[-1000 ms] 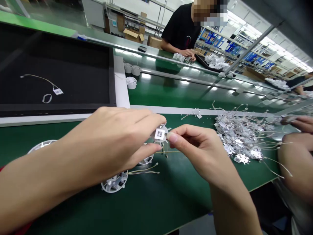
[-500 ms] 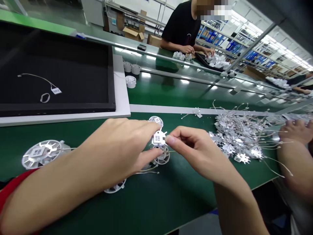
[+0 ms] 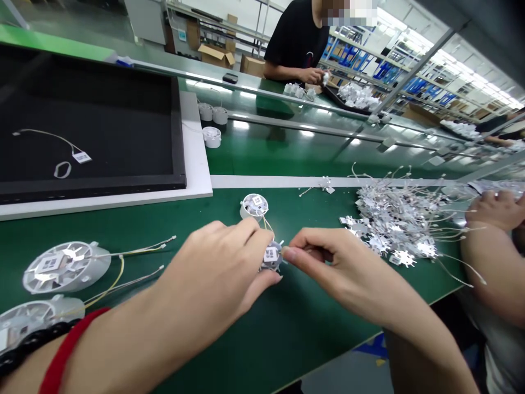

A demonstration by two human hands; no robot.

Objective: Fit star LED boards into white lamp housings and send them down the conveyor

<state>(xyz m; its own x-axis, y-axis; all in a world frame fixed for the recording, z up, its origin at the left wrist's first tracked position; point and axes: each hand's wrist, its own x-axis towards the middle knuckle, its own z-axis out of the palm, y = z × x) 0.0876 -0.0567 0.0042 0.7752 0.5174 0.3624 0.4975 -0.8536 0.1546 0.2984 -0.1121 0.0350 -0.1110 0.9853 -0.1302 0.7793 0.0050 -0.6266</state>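
My left hand (image 3: 241, 268) is closed around a small round white housing with a silver spiked plate and a square QR-labelled piece (image 3: 270, 254) on top. Its thumb and fingers grip the sides. My right hand (image 3: 315, 251) is pinched at the right edge of that housing; whatever its fingertips hold is too small to make out. Just behind the left hand stands another small round white housing (image 3: 255, 207) with thin wires. Larger round white housings (image 3: 63, 268) with spiked plates, labels and wires lie at the left, one partly behind my wrist.
A heap of silver spiked plates with wires (image 3: 397, 219) lies at the right, beside another person's arm (image 3: 490, 235). A black tray (image 3: 90, 183) on a white board (image 3: 200, 169) fills the back left. Across the bench, a person in black (image 3: 293, 44) handles small white parts.
The labelled spiked plate, held above a round housing before, now sits lower, on the housing in my left hand. Both hands have come slightly down. The view has shifted, showing more of the left housings.
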